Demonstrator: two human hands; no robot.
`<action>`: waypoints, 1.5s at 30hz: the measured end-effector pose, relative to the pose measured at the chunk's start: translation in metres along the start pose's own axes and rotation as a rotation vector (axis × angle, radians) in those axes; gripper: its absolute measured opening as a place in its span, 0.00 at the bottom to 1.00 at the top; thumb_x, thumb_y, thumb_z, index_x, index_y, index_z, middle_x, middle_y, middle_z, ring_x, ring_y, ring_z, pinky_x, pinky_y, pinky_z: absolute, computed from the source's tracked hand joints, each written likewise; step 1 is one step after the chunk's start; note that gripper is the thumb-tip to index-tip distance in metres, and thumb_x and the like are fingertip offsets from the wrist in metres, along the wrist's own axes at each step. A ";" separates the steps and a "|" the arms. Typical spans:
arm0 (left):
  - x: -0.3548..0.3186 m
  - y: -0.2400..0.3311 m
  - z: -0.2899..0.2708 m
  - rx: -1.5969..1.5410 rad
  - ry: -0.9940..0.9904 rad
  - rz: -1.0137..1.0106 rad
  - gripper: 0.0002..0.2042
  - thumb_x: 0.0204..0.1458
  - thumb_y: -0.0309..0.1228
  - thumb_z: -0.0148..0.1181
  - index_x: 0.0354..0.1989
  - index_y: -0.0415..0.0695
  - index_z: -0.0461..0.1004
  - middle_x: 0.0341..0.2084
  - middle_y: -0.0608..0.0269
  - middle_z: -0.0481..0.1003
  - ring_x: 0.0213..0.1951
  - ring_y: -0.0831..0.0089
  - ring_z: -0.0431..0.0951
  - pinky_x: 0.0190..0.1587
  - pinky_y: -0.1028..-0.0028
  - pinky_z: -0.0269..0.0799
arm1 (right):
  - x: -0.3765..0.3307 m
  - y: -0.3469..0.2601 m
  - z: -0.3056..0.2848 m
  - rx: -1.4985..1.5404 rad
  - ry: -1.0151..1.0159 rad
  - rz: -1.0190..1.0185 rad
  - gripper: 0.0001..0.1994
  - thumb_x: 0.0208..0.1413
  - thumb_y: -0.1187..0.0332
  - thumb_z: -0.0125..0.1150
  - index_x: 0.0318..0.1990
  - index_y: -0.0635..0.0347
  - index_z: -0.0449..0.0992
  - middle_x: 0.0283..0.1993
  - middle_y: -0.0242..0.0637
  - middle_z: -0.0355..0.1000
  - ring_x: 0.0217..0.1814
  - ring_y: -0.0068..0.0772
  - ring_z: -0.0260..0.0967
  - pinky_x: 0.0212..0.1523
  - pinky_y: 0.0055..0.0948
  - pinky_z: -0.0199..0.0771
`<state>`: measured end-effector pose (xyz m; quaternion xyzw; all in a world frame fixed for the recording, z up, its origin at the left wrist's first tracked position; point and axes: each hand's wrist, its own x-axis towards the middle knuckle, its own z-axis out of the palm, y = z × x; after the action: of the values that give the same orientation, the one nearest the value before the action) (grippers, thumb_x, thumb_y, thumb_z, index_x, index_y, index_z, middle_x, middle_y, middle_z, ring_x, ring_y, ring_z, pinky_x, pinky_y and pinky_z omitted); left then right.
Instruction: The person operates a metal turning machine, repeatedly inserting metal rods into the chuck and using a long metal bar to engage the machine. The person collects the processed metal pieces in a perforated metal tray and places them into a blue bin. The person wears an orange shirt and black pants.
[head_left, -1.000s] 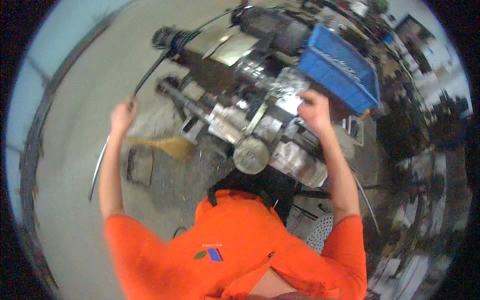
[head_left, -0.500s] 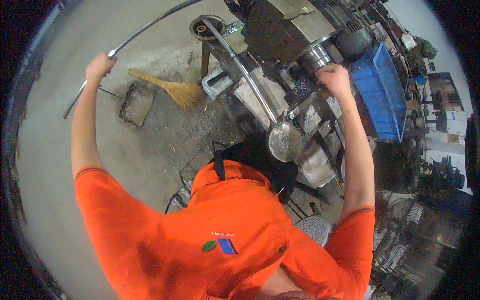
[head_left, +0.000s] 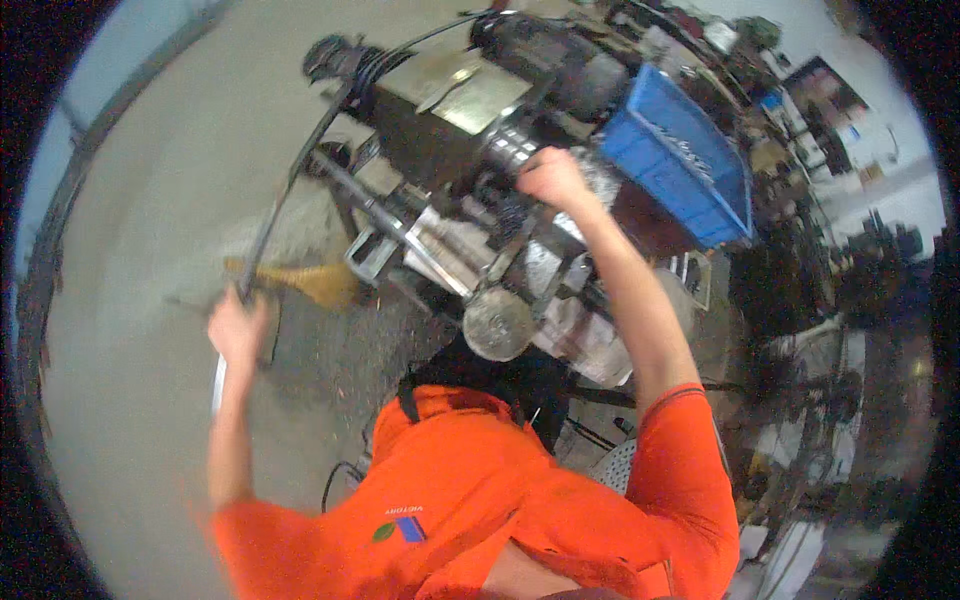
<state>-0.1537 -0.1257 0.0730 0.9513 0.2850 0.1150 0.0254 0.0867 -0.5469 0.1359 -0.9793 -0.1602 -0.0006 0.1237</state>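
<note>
My left hand (head_left: pixel 238 328) is closed around a long thin metal rod (head_left: pixel 275 215) that runs from below my fist up toward the dark end of a lathe-like machine (head_left: pixel 455 110). My right hand (head_left: pixel 552 178) is raised and closed on a part at the machine's middle, beside its shiny cylindrical chuck (head_left: pixel 512 150); what it grips is hidden by the fist. A round metal handwheel (head_left: pixel 498 323) sits low on the machine, just above my orange shirt.
A blue plastic crate (head_left: pixel 680 160) rests on the machine to the right of my right hand. A straw broom (head_left: pixel 305 283) lies on the grey concrete floor (head_left: pixel 140 250) near my left hand. Cluttered shelves and metal parts fill the right side (head_left: pixel 820 300).
The view has swung. My left hand with the rod has dropped lower and nearer the broom; my right hand stays on the machine near the blue crate.
</note>
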 end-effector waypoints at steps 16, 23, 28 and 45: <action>0.097 0.023 0.035 -1.012 -0.702 0.165 0.12 0.44 0.28 0.58 0.34 0.32 0.69 0.17 0.58 0.72 0.18 0.71 0.72 0.23 0.73 0.70 | -0.138 0.078 -0.134 -0.091 0.693 0.151 0.28 0.32 0.64 0.58 0.49 0.53 0.71 0.58 0.56 0.57 0.55 0.57 0.58 0.55 0.42 0.59; 0.103 0.015 0.044 -0.792 -0.582 0.259 0.06 0.45 0.24 0.53 0.30 0.33 0.69 0.15 0.58 0.70 0.16 0.71 0.72 0.18 0.74 0.70 | -0.290 0.036 0.024 0.438 0.477 0.157 0.21 0.30 0.67 0.58 0.39 0.61 0.74 0.48 0.47 0.68 0.51 0.44 0.65 0.51 0.35 0.65; 0.110 0.024 0.045 -0.705 -0.611 0.242 0.05 0.46 0.21 0.48 0.31 0.34 0.68 0.16 0.57 0.70 0.17 0.71 0.72 0.18 0.73 0.71 | -0.382 -0.001 0.113 0.840 0.122 0.569 0.18 0.34 0.75 0.55 0.39 0.62 0.76 0.24 0.39 0.73 0.25 0.24 0.69 0.30 0.23 0.69; 0.120 0.019 0.045 -0.735 -0.668 0.258 0.10 0.47 0.28 0.53 0.33 0.32 0.71 0.15 0.55 0.70 0.15 0.69 0.72 0.17 0.73 0.71 | -0.311 0.113 0.239 0.288 -0.218 0.736 0.22 0.38 0.61 0.53 0.46 0.53 0.73 0.49 0.41 0.69 0.52 0.40 0.65 0.52 0.35 0.64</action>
<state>-0.0358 -0.0747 0.0563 0.8918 0.0823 -0.1003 0.4334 -0.1822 -0.6899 -0.1359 -0.9382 0.1902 0.1700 0.2339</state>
